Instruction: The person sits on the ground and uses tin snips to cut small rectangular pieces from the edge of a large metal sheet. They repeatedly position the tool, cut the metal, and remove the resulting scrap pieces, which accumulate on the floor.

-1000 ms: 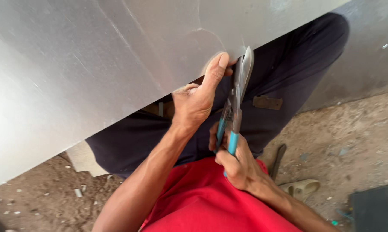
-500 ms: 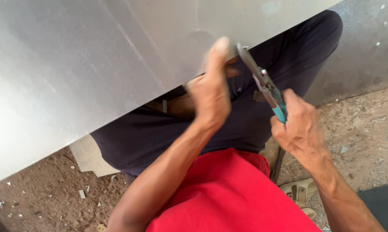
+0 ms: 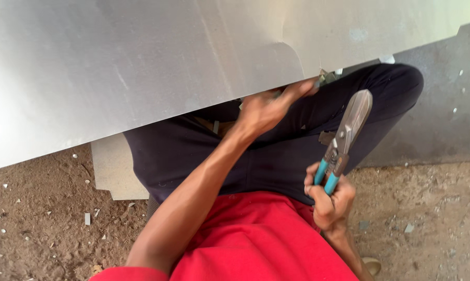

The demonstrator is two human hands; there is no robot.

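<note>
Bare, sandy ground (image 3: 47, 229) littered with small metal offcuts is seen below a large grey metal sheet (image 3: 115, 73), which is propped across the lap of a person seated in dark trousers (image 3: 276, 156) and a red shirt (image 3: 255, 239). 1 curved cut is visible in the sheet's near edge, right of centre. The left hand (image 3: 268, 106) is raised to that edge just beside the cut, its fingers curled at the rim; it is blurred, so how firmly the edge is pinched cannot be told. The right hand (image 3: 331, 200) is closed fully around the 2 teal handles of a pair of tin snips (image 3: 344, 140), which are held clear of the sheet, near the right knee, with the blades shut and pointed up toward the far right. For a clean cut, it is judged that the sheet should be steadied close to the cut line, fingers kept off the sharp burr, and the blades reopened wide before being re-entered squarely at the end of the curve.
</note>
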